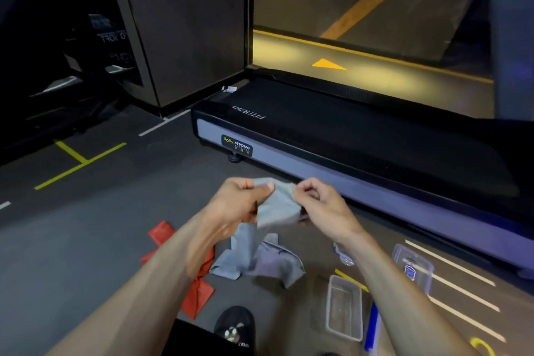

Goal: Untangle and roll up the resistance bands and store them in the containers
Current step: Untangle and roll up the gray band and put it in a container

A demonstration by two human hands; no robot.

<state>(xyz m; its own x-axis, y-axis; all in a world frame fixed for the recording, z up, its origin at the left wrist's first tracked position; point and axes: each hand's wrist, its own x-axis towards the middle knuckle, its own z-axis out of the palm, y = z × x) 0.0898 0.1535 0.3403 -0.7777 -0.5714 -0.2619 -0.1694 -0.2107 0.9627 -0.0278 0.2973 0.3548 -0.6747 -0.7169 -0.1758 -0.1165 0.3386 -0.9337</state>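
A grey resistance band is held up in front of me, its upper end stretched between both hands. My left hand grips its left edge with thumb on top. My right hand pinches its right edge. The rest of the grey band hangs down and lies crumpled on the dark floor. A red band lies on the floor under my left forearm, partly hidden. A clear open container stands on the floor at the lower right. Another clear container with a blue label lies beyond my right forearm.
A black treadmill runs across the floor just behind my hands. My black shoe is at the bottom centre. A blue strip lies next to the open container. Yellow and white lines mark the floor.
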